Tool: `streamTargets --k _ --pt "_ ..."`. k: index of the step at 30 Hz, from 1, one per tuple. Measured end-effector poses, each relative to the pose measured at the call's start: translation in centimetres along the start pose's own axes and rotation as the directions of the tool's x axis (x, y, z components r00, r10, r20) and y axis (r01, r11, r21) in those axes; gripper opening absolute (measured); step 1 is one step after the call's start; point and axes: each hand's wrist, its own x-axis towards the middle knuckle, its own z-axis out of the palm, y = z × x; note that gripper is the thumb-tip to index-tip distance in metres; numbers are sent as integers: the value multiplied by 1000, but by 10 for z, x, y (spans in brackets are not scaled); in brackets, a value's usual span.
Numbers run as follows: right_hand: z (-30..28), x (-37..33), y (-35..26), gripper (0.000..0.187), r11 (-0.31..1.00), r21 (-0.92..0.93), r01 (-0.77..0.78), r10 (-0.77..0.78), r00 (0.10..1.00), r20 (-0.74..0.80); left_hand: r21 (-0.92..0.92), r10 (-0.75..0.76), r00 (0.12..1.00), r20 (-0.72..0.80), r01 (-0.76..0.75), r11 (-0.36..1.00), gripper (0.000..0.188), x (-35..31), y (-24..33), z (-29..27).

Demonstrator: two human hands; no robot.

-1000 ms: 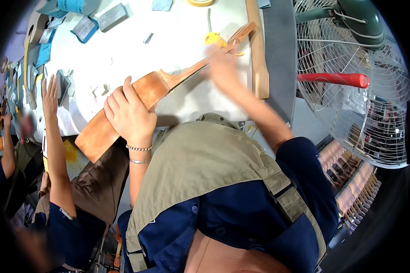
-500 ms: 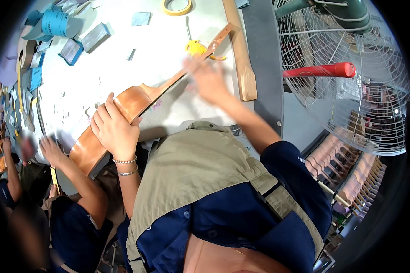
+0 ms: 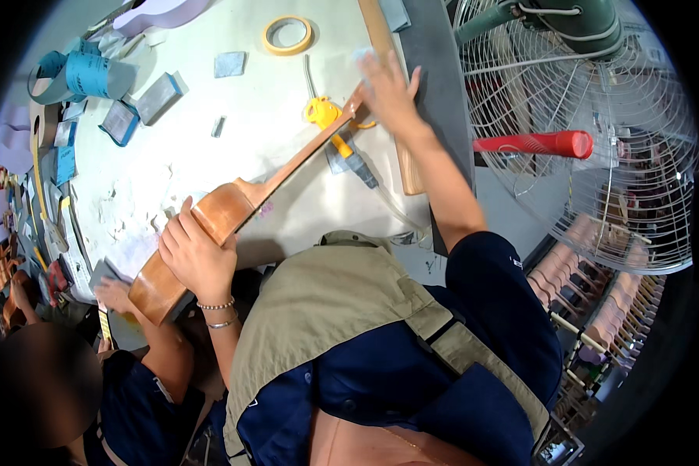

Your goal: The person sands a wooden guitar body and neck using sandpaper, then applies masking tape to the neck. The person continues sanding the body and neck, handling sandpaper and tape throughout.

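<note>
Left grip (image 3: 199,252) clasped round the wooden instrument (image 3: 222,213), underside hidden; right grip (image 3: 391,95) fingers splayed, covering the headstock's (image 3: 352,107) tip, can't tell if anything's held!

Odds and Ends on a Pale Worktop (image 3: 268,109)

A yellow tape roll (image 3: 287,50) lies flat near a blue-grey paper square (image 3: 230,64). To their left sit a grey block (image 3: 160,99), a blue-edged block (image 3: 119,123) just beside it and a curled blue roll (image 3: 89,74). A yellow air gun (image 3: 322,113) rests lower down; a wooden bar (image 3: 410,175) follows the right edge. Beyond, a red cylinder (image 3: 536,144) shows against a wire fan (image 3: 590,206).
</note>
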Motion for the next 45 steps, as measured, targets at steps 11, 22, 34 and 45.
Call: streamTargets --k 11,22,34,45 --pt "-9 43 5 53 982 188 13 32 972 -234 26 -41 926 -376 55 998 35 -16 7 10" --pt "26 33 -37 58 938 -321 133 -149 988 -26 24 -116 993 35 116 993 65 -63 28 48" --pt "46 56 -20 58 927 -262 267 -281 960 -15 22 -123 989 84 122 992 78 -69 12 91" --pt "52 -33 -166 68 875 267 404 -461 863 206 -66 -92 992 87 98 993 63 -68 12 78"
